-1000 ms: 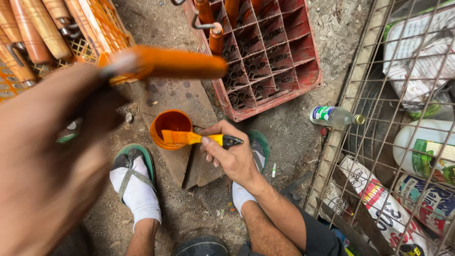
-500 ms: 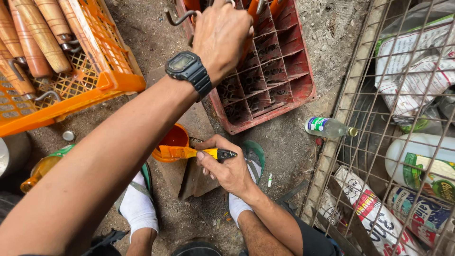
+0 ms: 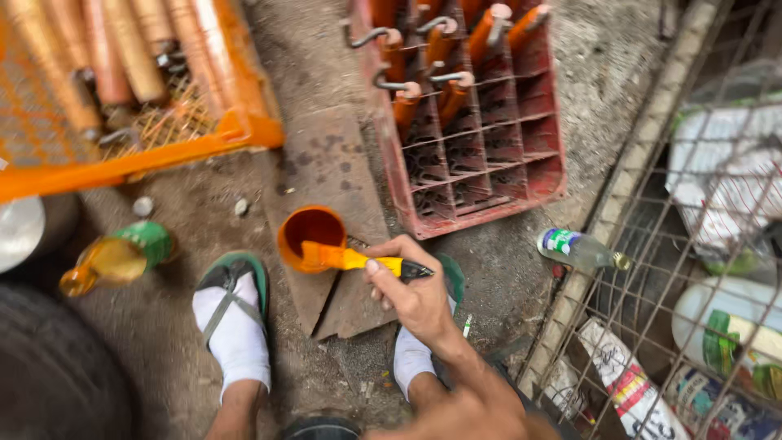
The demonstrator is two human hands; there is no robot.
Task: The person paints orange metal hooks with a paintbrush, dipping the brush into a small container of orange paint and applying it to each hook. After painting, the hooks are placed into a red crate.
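Note:
My right hand (image 3: pixel 415 297) grips a paintbrush (image 3: pixel 346 259) by its yellow and black handle. The orange-loaded bristles rest at the rim of a small cup of orange paint (image 3: pixel 309 232), which stands on a brown board (image 3: pixel 334 171). Just behind it, a red divided crate (image 3: pixel 489 204) holds several orange-painted handles with metal hooks (image 3: pixel 452 94) upright in its far cells. My left hand is out of view. My feet, in white socks and green sandals (image 3: pixel 236 326), sit on either side of the board.
An orange mesh basket (image 3: pixel 163 159) of unpainted wooden handles (image 3: pixel 122 57) stands at the upper left. A bottle of yellow liquid (image 3: pixel 114 261) lies left of my foot, with a plastic bottle (image 3: pixel 578 248) on the right. A wire mesh frame (image 3: pixel 692 285) over bags fills the right side.
My left hand carried a painted orange handle up into the red crate, let it go there, and has now left the view. My right hand has kept the brush at the cup.

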